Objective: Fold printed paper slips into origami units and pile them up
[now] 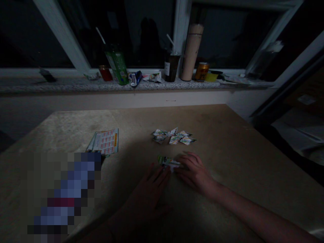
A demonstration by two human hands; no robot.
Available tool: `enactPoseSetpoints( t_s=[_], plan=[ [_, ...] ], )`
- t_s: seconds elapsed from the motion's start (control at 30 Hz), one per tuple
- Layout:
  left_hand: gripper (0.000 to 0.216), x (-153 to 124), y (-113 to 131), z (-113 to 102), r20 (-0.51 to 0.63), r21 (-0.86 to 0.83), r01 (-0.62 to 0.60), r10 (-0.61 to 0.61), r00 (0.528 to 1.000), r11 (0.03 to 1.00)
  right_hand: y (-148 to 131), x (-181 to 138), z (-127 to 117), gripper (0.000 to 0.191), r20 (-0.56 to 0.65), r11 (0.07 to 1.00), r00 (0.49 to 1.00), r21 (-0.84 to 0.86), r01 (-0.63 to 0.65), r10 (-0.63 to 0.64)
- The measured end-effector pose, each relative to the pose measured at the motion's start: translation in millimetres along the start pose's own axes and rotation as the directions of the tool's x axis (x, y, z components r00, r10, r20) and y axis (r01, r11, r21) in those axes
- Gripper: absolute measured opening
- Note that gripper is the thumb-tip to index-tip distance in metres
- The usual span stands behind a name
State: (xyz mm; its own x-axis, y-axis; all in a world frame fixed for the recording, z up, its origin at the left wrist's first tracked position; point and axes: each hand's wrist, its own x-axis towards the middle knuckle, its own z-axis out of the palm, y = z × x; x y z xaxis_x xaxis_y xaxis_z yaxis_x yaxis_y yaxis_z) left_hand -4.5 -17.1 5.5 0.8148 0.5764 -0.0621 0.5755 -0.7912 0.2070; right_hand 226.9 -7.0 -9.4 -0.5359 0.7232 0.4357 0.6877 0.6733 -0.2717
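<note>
Both my hands rest on a dim tabletop (227,128) around a small folded piece of printed paper (168,161). My left hand (149,185) lies flat with its fingers stretched toward the paper's near edge, fingertips touching it. My right hand (193,170) presses down on the paper's right end with fingers together and slightly curled. Just beyond the hands sits a small cluster of several folded paper pieces (173,136) in the same colourful print.
A printed leaflet (105,141) lies left of centre. A blurred-out patch covers the lower left. The window ledge (63,86) behind holds a green bottle (116,65), a dark cup with straw (171,67), a tall beige tube (191,50), cans (201,71) and wrappers.
</note>
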Motion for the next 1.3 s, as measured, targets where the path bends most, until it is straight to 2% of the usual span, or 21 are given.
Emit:
enactPoseSetpoints(
  t_s=[0.1,0.17,0.23,0.3,0.43,0.53,0.63,0.77,0.93,1.3],
  plan=[
    [0.079,0.9,-1.1,-0.5,0.018,-0.001,-0.003,0.003,1.000,1.000,10.1,3.9,1.2,0.013,-0.052,0.963,0.963,0.077,-0.260,0.264],
    [0.081,1.6,-1.9,0.1,0.023,-0.003,-0.003,0.003,1.000,1.000,17.8,10.1,1.7,0.025,0.057,0.931,0.938,0.119,-0.346,0.342],
    [0.081,2.1,-2.4,1.2,0.025,-0.003,-0.002,0.002,1.000,1.000,24.4,18.9,1.2,0.032,0.214,0.936,0.932,0.137,-0.326,0.293],
    [0.080,2.0,-2.4,1.9,0.025,-0.003,-0.004,0.004,1.000,1.000,29.0,29.0,-0.8,0.032,0.317,0.941,0.910,0.119,-0.317,0.267],
    [0.079,0.7,-2.3,1.2,0.030,-0.004,0.004,-0.004,1.000,1.000,34.3,48.0,-7.0,0.031,0.505,0.925,0.815,0.080,-0.370,0.282],
    [0.081,0.1,-2.7,0.3,0.020,-0.006,0.009,-0.009,1.000,1.000,37.6,57.1,-10.2,0.026,0.589,0.910,0.752,0.068,-0.409,0.294],
    [0.083,0.5,-3.5,0.1,0.022,-0.005,-0.007,0.007,1.000,1.000,39.8,62.0,-10.3,0.025,0.625,0.908,0.722,0.050,-0.417,0.298],
    [0.085,0.8,-4.2,0.1,0.015,0.001,-0.021,0.021,1.000,1.000,41.9,66.6,-8.1,0.025,0.639,0.912,0.715,0.052,-0.408,0.283],
    [0.086,-0.8,-5.2,1.6,0.006,0.014,-0.030,0.030,1.000,0.999,49.2,72.9,-10.1,0.030,0.708,0.897,0.656,0.071,-0.437,0.263],
    [0.084,-0.8,-3.7,-1.5,0.032,0.001,-0.003,0.003,0.999,1.000,58.1,76.9,-11.3,0.031,0.753,0.887,0.621,0.113,-0.448,0.218]
  ],
)
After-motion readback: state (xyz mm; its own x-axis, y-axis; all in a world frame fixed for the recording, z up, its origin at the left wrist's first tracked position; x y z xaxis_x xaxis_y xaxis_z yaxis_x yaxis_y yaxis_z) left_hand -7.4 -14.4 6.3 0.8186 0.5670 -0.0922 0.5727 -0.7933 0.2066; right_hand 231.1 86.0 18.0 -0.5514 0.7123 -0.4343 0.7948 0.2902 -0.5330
